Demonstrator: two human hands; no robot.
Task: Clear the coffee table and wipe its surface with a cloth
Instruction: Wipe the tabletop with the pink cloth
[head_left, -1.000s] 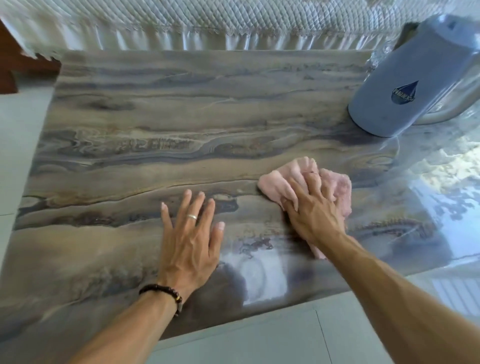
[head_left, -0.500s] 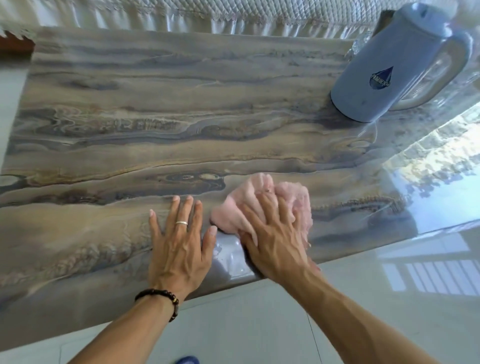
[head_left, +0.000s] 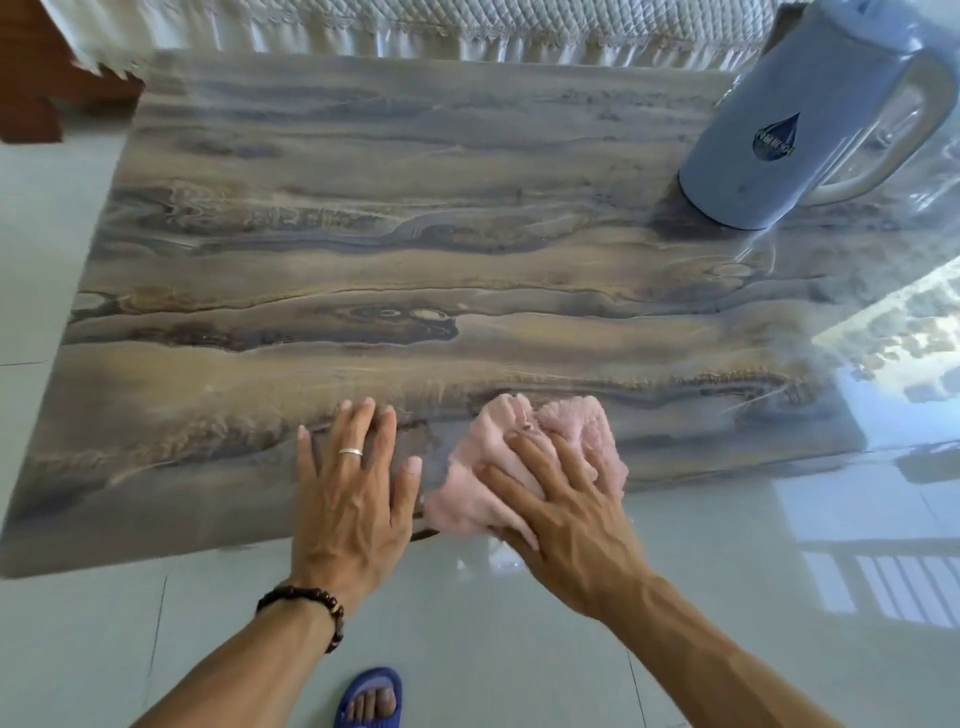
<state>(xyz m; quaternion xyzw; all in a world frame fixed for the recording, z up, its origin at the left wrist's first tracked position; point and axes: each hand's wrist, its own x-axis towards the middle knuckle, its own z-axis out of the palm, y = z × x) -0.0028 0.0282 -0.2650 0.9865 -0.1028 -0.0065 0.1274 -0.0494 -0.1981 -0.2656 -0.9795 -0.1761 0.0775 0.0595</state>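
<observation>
Two hands are down on the table (head_left: 363, 234), both at its near edge. Left hand (head_left: 353, 499) first: flat on the marbled top, fingers straight and spread, palm pressing the surface, holding nothing. It wears a ring (head_left: 349, 452) on one finger and a dark beaded bracelet (head_left: 306, 605) at the wrist. Just to the right of that hand, almost touching its thumb, sits the pink cloth (head_left: 519, 467), bunched up on the table's near edge. Right hand (head_left: 561, 514) lies on top of it, fingers long and splayed over the folds, pressing the cloth down against the top rather than curling round it; part of the cloth pokes out beyond the fingertips and to the left of them.

Farther right and well back from the cloth, near the table's far right corner, stands a pale blue jug (head_left: 810, 130) with a white handle and a dark drop-shaped logo, looking tilted through the wide lens. The table's top is glossy, streaked in brown, tan and grey-blue, with bright window glare across its right end. Beyond the far edge hangs a white quilted cover (head_left: 467, 26) with a frilled hem. Pale shiny floor tiles (head_left: 753, 571) surround the table, and below the hands a foot in a blue sandal (head_left: 371, 699) stands on them.
</observation>
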